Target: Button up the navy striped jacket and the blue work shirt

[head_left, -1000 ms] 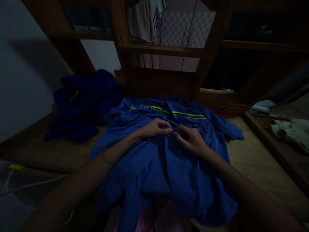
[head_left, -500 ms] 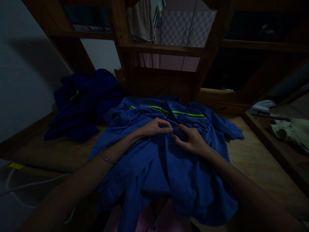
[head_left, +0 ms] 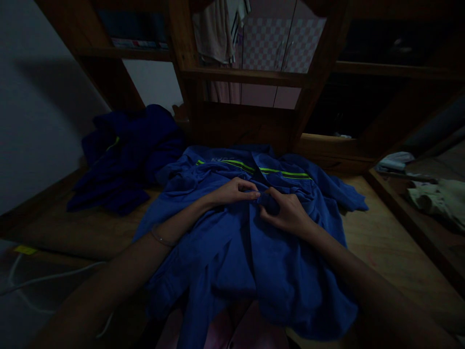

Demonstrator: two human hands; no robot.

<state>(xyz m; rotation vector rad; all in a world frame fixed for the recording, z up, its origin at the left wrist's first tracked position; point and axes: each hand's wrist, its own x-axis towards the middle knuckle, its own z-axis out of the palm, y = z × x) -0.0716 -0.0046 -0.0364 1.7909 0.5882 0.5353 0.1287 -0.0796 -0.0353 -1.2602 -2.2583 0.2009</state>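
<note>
A blue work shirt (head_left: 250, 252) with a yellow-green reflective stripe lies spread out in front of me on a wooden surface (head_left: 385, 242). My left hand (head_left: 232, 191) pinches the left edge of the shirt's front opening, just below the stripe. My right hand (head_left: 286, 211) pinches the right edge of the same opening. The fingertips of both hands meet at the middle of the shirt. A thin bracelet circles my left wrist.
A pile of dark blue clothes (head_left: 123, 155) lies at the back left. Wooden shelves (head_left: 247, 77) rise behind the shirt, with pale clothes hanging above. Light-coloured cloth (head_left: 436, 196) lies at the right beyond a wooden edge. A white cable (head_left: 47, 278) runs at the lower left.
My right hand's fingers have shifted slightly on the shirt's front edge. The left hand and the shirt stay as they were.
</note>
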